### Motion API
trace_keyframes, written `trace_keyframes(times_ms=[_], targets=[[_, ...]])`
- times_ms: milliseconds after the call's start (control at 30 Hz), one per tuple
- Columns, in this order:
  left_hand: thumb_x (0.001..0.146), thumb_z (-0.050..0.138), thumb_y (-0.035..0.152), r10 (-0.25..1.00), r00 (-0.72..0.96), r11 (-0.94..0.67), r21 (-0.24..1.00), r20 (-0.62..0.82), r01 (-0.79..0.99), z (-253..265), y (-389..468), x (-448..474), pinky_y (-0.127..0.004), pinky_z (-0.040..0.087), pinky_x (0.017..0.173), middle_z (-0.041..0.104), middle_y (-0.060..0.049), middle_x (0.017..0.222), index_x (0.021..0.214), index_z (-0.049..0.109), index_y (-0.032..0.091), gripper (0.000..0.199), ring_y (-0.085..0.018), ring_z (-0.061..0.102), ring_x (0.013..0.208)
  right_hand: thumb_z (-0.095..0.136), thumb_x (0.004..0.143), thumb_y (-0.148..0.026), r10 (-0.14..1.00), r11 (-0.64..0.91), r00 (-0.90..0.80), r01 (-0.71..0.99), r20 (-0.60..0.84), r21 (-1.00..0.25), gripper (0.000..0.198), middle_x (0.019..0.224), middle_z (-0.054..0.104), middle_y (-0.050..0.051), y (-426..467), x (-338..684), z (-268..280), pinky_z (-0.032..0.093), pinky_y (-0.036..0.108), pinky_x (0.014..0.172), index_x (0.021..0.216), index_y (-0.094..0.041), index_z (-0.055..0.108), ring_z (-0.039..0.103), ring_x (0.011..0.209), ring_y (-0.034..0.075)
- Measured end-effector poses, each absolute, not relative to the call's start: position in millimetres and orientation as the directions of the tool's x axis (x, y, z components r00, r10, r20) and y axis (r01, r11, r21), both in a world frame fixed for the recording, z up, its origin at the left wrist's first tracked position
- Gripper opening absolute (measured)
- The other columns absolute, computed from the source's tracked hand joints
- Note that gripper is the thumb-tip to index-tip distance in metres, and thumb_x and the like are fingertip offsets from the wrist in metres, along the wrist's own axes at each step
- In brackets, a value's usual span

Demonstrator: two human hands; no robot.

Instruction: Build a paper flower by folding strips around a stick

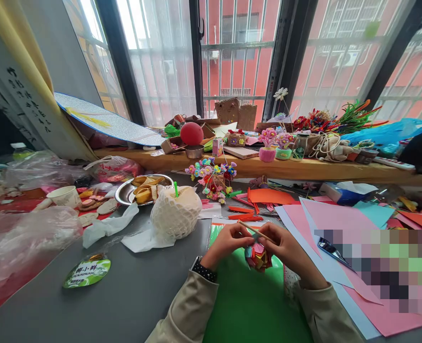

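A small ball of folded, many-coloured paper (258, 258) hangs from my fingertips above a green sheet (248, 305). My left hand (228, 244) is closed, its thumb and fingertips pinching the top left of the ball near a teal piece. A thin wooden stick (249, 226) slants across the top of the ball, from above my left fingers down to my right fingers. My right hand (285, 247) is also closed, pinching the stick's lower end against the ball's upper right side. The exact contact of the fingertips is partly hidden.
Pink paper sheets (325, 216) and scissors (334, 252) lie at right. Orange strips (241, 209) lie beyond my hands. A net-wrapped coconut (177, 214) stands at left, before a metal bowl (121, 190) of peels. Craft flowers (211, 174) stand near the cluttered sill.
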State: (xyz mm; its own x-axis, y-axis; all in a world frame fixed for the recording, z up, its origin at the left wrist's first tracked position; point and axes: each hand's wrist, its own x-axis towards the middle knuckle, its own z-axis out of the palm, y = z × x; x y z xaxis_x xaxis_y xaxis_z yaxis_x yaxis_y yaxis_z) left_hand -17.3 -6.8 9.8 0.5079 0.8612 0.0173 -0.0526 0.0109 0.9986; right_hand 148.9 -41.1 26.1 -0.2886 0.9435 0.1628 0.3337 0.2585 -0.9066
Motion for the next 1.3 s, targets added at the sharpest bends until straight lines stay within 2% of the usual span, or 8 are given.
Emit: trace_keyframes(times_ms=[233,433,767,1033,1167,1300], targets=[[0.052,0.069,0.036,0.893,0.449,-0.001,0.998,0.026,-0.057,8.8,-6.2,-17.1,-0.021,0.039,0.051,0.055,0.001,0.059,0.062,0.056,0.011,0.030,-0.007,0.050,0.052,0.050,0.073,-0.033,0.948,0.307,-0.217,0.440,0.232,-0.844,0.018,0.056,0.047,-0.003,-39.7,147.2,22.8,0.037,0.020,0.045,0.065,-0.017,0.046,0.045,0.051,0.009],[0.051,0.070,0.033,0.857,0.515,0.019,0.999,-0.001,-0.030,9.2,-3.9,-19.9,-0.023,0.041,0.057,0.057,-0.001,0.063,0.067,0.059,0.011,0.029,-0.009,0.052,0.057,0.049,0.073,-0.032,0.951,0.306,-0.196,0.492,0.239,-0.815,0.017,0.058,0.050,-0.002,-39.8,148.5,23.7,0.037,0.020,0.045,0.067,-0.017,0.049,0.046,0.051,0.010],[0.049,0.070,0.031,0.868,0.497,0.036,0.999,-0.023,-0.015,10.2,-5.5,-19.6,-0.025,0.041,0.059,0.058,0.000,0.060,0.063,0.060,0.011,0.026,-0.010,0.053,0.056,0.047,0.075,-0.028,0.935,0.352,-0.235,0.535,0.264,-0.768,0.013,0.060,0.051,-0.001,-39.5,147.7,22.7,0.036,0.022,0.048,0.068,-0.017,0.047,0.046,0.053,0.011],[0.053,0.068,0.030,0.878,0.479,-0.035,0.999,0.019,0.024,5.2,-3.3,-18.7,-0.023,0.040,0.058,0.060,-0.002,0.064,0.062,0.060,0.011,0.023,-0.011,0.053,0.059,0.048,0.075,-0.027,0.923,0.378,-0.292,0.562,0.252,-0.736,0.010,0.063,0.054,-0.001,-39.2,151.0,22.5,0.034,0.021,0.047,0.074,-0.017,0.052,0.044,0.052,0.010],[0.052,0.068,0.031,0.878,0.478,-0.020,0.999,0.006,0.025,4.9,-2.5,-19.6,-0.022,0.038,0.057,0.058,-0.001,0.062,0.062,0.058,0.011,0.025,-0.010,0.051,0.058,0.049,0.075,-0.028,0.925,0.372,-0.292,0.547,0.245,-0.750,0.012,0.066,0.056,0.001,-38.7,151.5,22.6,0.037,0.022,0.049,0.075,-0.017,0.055,0.048,0.057,0.012],[0.056,0.066,0.034,0.873,0.486,-0.002,0.997,0.037,-0.072,10.6,-4.7,-19.0,-0.023,0.039,0.065,0.059,-0.003,0.072,0.070,0.059,0.011,0.028,-0.011,0.053,0.068,0.049,0.075,-0.032,0.941,0.339,-0.199,0.491,0.275,-0.803,0.018,0.066,0.056,0.002,-38.5,151.6,21.5,0.039,0.023,0.050,0.079,-0.016,0.055,0.049,0.056,0.013]])
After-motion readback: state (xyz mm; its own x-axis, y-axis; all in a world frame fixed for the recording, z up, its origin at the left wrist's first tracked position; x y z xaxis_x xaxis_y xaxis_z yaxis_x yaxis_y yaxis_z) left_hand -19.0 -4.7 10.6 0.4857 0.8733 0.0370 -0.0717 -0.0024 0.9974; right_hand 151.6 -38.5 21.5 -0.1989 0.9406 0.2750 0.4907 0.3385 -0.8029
